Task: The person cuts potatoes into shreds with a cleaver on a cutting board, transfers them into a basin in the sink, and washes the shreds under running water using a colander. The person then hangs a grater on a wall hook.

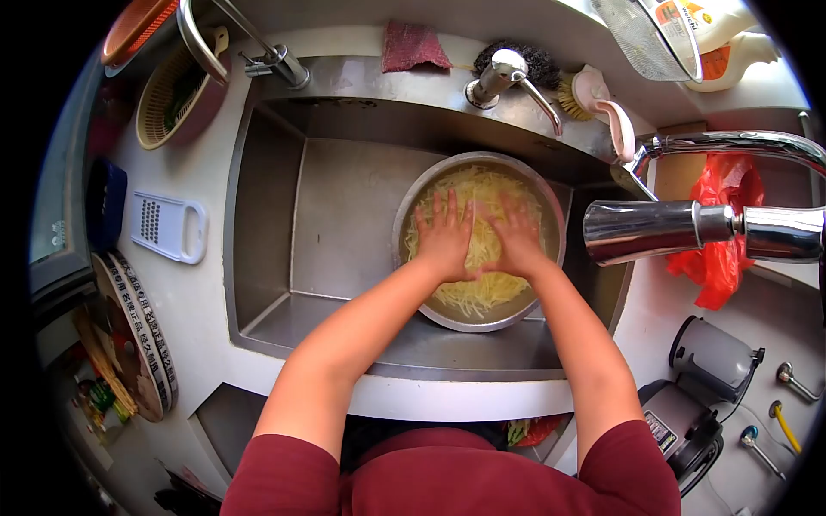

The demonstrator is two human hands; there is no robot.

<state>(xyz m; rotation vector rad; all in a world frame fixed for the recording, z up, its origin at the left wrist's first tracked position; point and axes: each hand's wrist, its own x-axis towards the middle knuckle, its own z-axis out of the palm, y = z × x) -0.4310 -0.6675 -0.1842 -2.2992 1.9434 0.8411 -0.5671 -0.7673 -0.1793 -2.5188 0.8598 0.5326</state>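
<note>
A round metal bowl (413,303) stands in the right part of the stainless steel sink (344,215). Pale yellow shreds (471,297), perhaps grated potato, lie in water inside it. My left hand (445,241) rests on the shreds with its fingers spread. Beside it, my right hand (514,241) also lies over the shreds, fingers apart. Both hands are within the bowl's rim, thumbs close to each other. Neither hand is closed around anything; the fingertips touch the shreds, and some may be under the water.
A chrome faucet (662,228) reaches in from the right. Behind the sink are a soap dispenser (499,77), a pink-handled brush (594,95) and a red cloth (413,47). A white grater (169,226) and a basket (181,99) are on the left counter. A red plastic bag (723,279) hangs at right.
</note>
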